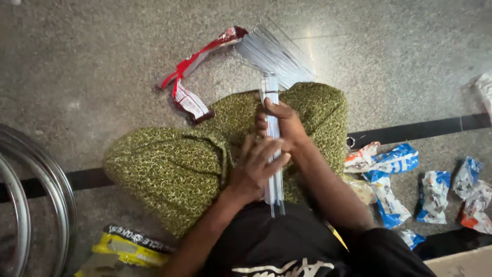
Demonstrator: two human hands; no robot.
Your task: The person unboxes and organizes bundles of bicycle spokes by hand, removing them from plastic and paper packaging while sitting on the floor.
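I sit on the floor with my legs in green patterned cloth (174,164). Both hands grip a bundle of thin silver metal spokes (271,92) that runs from my lap away from me and fans out at its far end. My right hand (284,125) is closed around the bundle higher up. Just below it, my left hand (256,166) wraps the lower part. The near ends of the spokes (275,202) stick out over my black shirt.
A torn red and white wrapper (192,82) lies beyond my knee. Shiny metal wheel rims (36,174) curve at the left. A yellow and black package (128,246) sits at bottom left. Several blue and white packets (394,179) lie scattered at the right on the speckled floor.
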